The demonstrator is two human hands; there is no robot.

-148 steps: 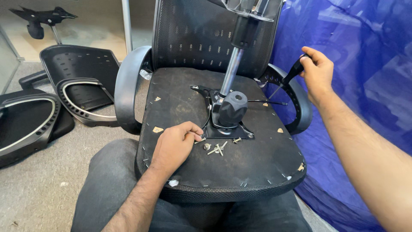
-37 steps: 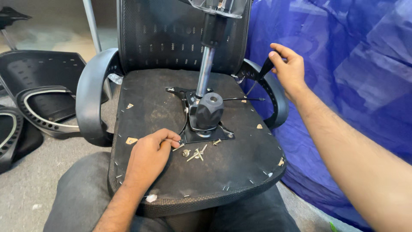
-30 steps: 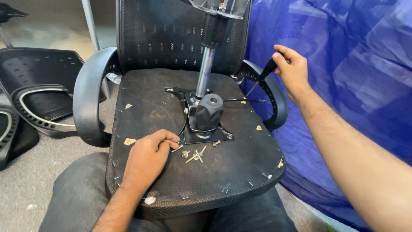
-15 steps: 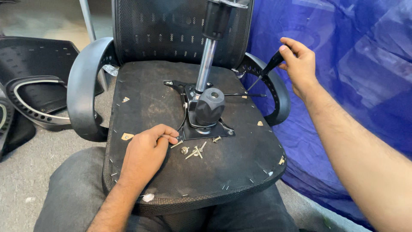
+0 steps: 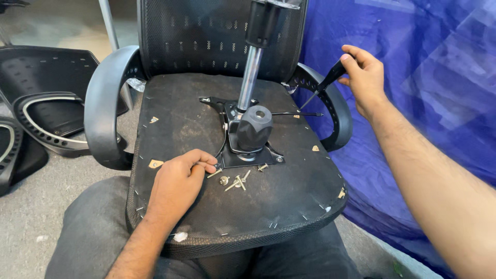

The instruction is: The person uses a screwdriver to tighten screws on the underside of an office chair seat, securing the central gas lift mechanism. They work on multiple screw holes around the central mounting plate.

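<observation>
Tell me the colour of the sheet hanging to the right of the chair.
Blue sheet, seen in the head view.

One upturned black office chair seat [image 5: 289, 191] lies across the lap, with two curved black plastic armrests [image 5: 103, 103]. One black metal mounting plate [image 5: 268, 155] carries one chrome gas-lift cylinder [image 5: 250, 77] and one black rounded knob [image 5: 253, 126]. Loose silver bolts [image 5: 237, 182] number perhaps five, the pile overlapping too much for certainty. One black-handled screwdriver [image 5: 326, 82] shows. Two bare hands are visible: one left hand [image 5: 178, 183], one right hand [image 5: 364, 77]. Two spare black chair shells [image 5: 46, 111] rest on the floor.
</observation>
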